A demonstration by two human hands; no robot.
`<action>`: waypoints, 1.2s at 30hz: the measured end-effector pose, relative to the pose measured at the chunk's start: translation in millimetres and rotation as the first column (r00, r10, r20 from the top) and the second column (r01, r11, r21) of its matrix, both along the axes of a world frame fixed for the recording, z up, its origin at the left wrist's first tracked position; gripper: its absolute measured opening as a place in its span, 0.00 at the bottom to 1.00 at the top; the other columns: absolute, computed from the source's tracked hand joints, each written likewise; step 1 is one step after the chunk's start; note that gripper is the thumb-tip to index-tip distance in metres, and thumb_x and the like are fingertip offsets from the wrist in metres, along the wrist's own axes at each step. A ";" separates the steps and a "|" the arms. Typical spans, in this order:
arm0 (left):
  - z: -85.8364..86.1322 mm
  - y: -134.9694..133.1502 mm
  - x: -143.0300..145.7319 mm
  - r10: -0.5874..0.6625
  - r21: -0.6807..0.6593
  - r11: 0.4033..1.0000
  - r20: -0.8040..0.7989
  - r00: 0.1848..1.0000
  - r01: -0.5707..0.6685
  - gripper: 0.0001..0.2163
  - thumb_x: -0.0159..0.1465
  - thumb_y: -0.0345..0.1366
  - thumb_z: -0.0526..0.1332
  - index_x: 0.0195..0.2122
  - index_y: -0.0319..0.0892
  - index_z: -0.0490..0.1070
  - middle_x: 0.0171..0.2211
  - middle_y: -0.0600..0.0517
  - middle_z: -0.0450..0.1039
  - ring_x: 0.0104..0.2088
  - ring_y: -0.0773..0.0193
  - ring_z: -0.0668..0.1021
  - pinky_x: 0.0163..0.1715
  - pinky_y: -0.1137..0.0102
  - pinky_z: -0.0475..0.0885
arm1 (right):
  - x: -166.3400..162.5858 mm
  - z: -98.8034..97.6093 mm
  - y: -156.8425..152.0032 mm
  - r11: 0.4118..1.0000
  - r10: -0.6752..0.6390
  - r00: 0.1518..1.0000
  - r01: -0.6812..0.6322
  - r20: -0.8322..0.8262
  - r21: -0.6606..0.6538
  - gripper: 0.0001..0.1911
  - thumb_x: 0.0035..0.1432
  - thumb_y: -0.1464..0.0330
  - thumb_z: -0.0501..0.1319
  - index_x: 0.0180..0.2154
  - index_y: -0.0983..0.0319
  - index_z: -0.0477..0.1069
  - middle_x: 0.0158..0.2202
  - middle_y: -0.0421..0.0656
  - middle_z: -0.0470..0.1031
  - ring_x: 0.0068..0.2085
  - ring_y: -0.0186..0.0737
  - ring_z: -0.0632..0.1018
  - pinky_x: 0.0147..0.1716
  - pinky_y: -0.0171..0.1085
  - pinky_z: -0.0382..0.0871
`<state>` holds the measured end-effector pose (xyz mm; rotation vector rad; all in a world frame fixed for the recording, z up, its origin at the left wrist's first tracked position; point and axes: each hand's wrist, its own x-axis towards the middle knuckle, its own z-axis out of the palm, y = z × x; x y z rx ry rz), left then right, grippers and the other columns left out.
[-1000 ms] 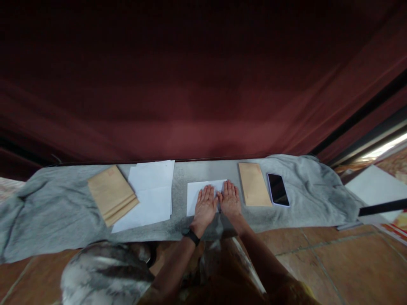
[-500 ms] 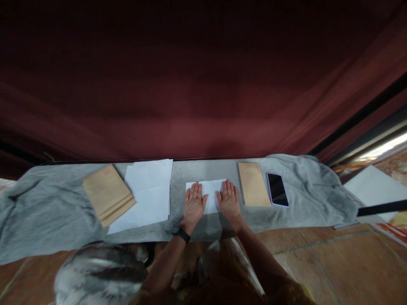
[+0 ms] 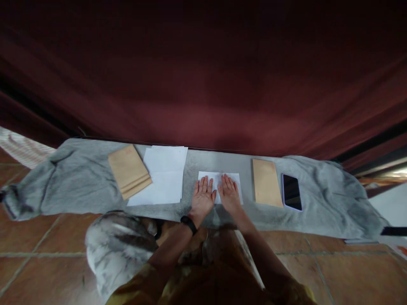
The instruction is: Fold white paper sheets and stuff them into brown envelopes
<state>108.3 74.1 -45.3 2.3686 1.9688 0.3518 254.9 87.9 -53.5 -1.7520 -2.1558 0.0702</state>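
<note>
A folded white sheet of paper (image 3: 218, 178) lies on the grey cloth (image 3: 219, 162) in front of me. My left hand (image 3: 203, 199), with a black band on its wrist, rests flat across the paper's left part, fingers stretched out. Flat on the right part lies my right hand (image 3: 229, 195), its fingers also extended. The thumbs are close to each other over the paper's middle. Both palms hide much of the sheet. To the right of it is a brown envelope (image 3: 267, 183), apart from my hand.
Left of my hands are loose white sheets (image 3: 165, 178), overlapped by several brown envelopes (image 3: 129, 167). A phone (image 3: 291, 192) with a pale purple edge lies at the right. Dark red fabric (image 3: 203, 106) rises behind the cloth. Floor tiles (image 3: 47, 271) show below.
My hands have slid closer together over the folded paper. The camera view has turned and shifted, so the laid-out things appear farther right. The envelopes and phone stay in place on the cloth.
</note>
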 end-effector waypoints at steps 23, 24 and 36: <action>2.0 -4.4 9.3 0.028 -0.058 0.998 0.014 0.999 -0.028 0.27 0.72 0.40 0.47 0.71 0.38 0.51 0.72 0.39 0.48 0.72 0.48 0.51 0.68 0.42 0.46 | 40.7 -17.7 -50.1 0.983 -0.100 0.994 0.093 0.033 0.160 0.33 0.73 0.59 0.45 0.71 0.70 0.47 0.70 0.60 0.56 0.67 0.56 0.62 0.65 0.57 0.55; 2.8 -4.5 9.3 0.028 -0.054 0.998 0.019 0.999 -0.027 0.27 0.72 0.40 0.46 0.71 0.38 0.51 0.72 0.38 0.48 0.72 0.48 0.52 0.68 0.42 0.47 | 41.7 -18.2 -51.9 0.982 -0.106 0.994 0.099 0.032 0.160 0.33 0.73 0.59 0.45 0.71 0.70 0.46 0.70 0.59 0.56 0.67 0.56 0.63 0.65 0.57 0.55; 1.7 -23.5 -7.7 0.204 0.085 0.972 0.165 0.965 -0.220 0.29 0.70 0.43 0.51 0.69 0.32 0.55 0.69 0.35 0.55 0.70 0.46 0.58 0.67 0.50 0.57 | 49.9 -21.4 -74.0 0.974 -0.152 0.987 0.142 0.049 0.175 0.32 0.72 0.60 0.47 0.71 0.68 0.47 0.69 0.57 0.59 0.67 0.52 0.64 0.65 0.53 0.55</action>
